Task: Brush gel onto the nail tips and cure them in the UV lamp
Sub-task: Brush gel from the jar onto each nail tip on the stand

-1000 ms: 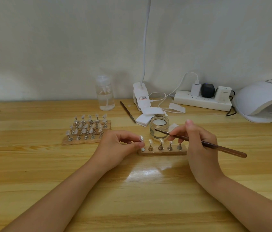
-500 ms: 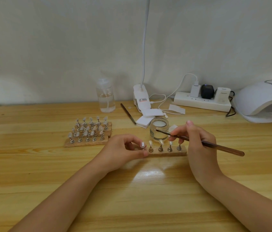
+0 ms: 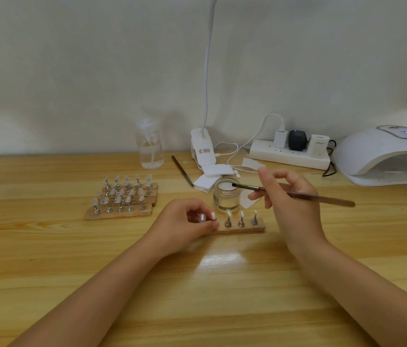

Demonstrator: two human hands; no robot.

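Note:
A small wooden strip (image 3: 245,229) lies at the table's middle with several nail tips (image 3: 241,216) standing on metal stands. My left hand (image 3: 185,225) grips the strip's left end, fingers curled over the leftmost stands. My right hand (image 3: 290,199) pinches a thin brown brush (image 3: 320,197), its dark tip at the rim of an open glass gel jar (image 3: 226,195) just behind the strip. The white UV lamp (image 3: 382,154) sits at the far right, its opening facing left.
A larger wooden holder (image 3: 119,213) with several more nail tips stands to the left. Behind are a clear pump bottle (image 3: 149,146), a clip lamp (image 3: 203,151), white pads (image 3: 206,180), a second brush (image 3: 182,171) and a power strip (image 3: 290,156) with cables.
My right hand lifted and swung the brush tip from above the strip back to the jar's mouth. My left hand stayed on the strip's left end.

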